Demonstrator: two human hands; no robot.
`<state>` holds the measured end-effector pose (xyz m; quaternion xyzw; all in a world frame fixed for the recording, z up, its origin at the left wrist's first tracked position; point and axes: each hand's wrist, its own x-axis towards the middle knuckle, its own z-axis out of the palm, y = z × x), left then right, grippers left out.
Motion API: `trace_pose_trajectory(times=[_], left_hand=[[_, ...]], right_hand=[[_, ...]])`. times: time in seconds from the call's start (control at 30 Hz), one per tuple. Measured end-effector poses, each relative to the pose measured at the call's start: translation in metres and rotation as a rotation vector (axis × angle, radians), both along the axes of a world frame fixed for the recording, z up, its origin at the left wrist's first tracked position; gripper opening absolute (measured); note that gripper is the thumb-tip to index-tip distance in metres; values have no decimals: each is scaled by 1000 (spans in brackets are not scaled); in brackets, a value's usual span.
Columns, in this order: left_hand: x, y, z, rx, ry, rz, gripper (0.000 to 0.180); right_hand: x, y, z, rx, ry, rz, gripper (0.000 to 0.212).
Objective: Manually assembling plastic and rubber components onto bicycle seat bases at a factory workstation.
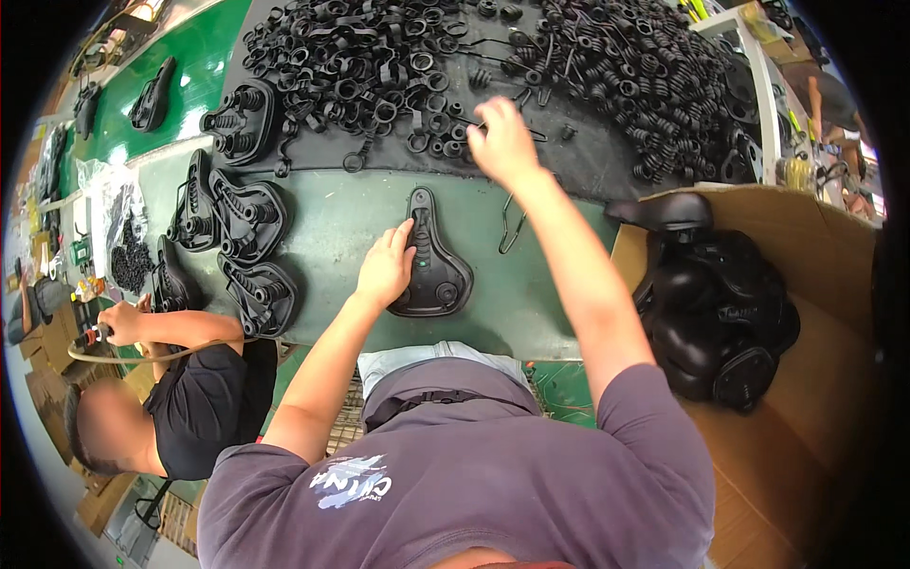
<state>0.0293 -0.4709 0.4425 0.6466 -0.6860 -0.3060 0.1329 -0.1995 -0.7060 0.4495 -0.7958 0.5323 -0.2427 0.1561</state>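
Observation:
A black bicycle saddle (438, 275) lies underside up on the green bench in front of me, its narrow nose pointing away. My left hand (387, 266) rests along its left edge, the fingers stretched over the rim and not wrapped around it. Beyond the saddle, my right hand (502, 142) reaches to the near side of the heaped black parts. Its fingers are apart, and I make out nothing between them. A bent wire saddle rail (513, 228) lies on the bench below my right wrist. Black coil springs (654, 104) are heaped to the right of that hand.
Black ring-shaped clamps (332, 66) are piled at the far middle. Several saddles with springs fitted (248, 216) stand to the left. At right, a cardboard box (825, 284) holds black saddles (720, 303). A co-worker (204, 408) at lower left grips a hosed tool (93, 337).

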Motion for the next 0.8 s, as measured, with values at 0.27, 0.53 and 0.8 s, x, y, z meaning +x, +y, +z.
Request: trace_pose_trajectory(times=[0.27, 0.53, 0.8], left_hand=[[-1, 2, -10, -61, -34, -8, 56], [0, 1, -8, -50, -35, -12, 57], [-10, -11, 31, -245, 274, 154, 46]], right_hand=[[16, -123, -36, 80, 452, 10, 76], [7, -153, -34, 10, 509, 43, 46], [-10, -12, 38, 180, -334, 190, 44]])
